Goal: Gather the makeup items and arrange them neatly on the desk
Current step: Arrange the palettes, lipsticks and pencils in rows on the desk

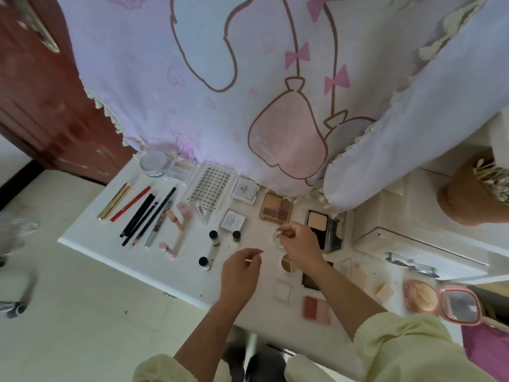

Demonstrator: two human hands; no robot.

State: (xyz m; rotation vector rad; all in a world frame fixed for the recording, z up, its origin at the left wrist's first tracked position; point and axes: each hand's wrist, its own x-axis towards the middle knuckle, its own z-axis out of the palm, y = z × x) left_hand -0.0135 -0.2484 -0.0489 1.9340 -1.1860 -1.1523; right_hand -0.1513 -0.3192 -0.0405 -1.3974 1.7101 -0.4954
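- A white desk [192,256] is seen from above, with a lilac cartoon-print curtain [192,78] hung along its far side and pale floor tiles [68,312] spread to the left.
- Four brown pans are held in an open eyeshadow palette [276,208] at the far middle.
- Just right of it, a beige powder pan is shown in an open black compact [325,230].
- Rows of lash clusters are held in a clear lash tray [210,184] at the far side.
- A puff is held in a pink compact [421,296] at the near right, its mirror lid folded out.
- A thin pale stick [252,259] is pinched by the left hand [241,274] above bare desk.
- A slim tool [286,230] is gripped by the right hand [301,244] over a small clear dish [276,239].
- Three black-capped bottles [214,237] are stood towards the desk's near left edge, with bare room beside them.
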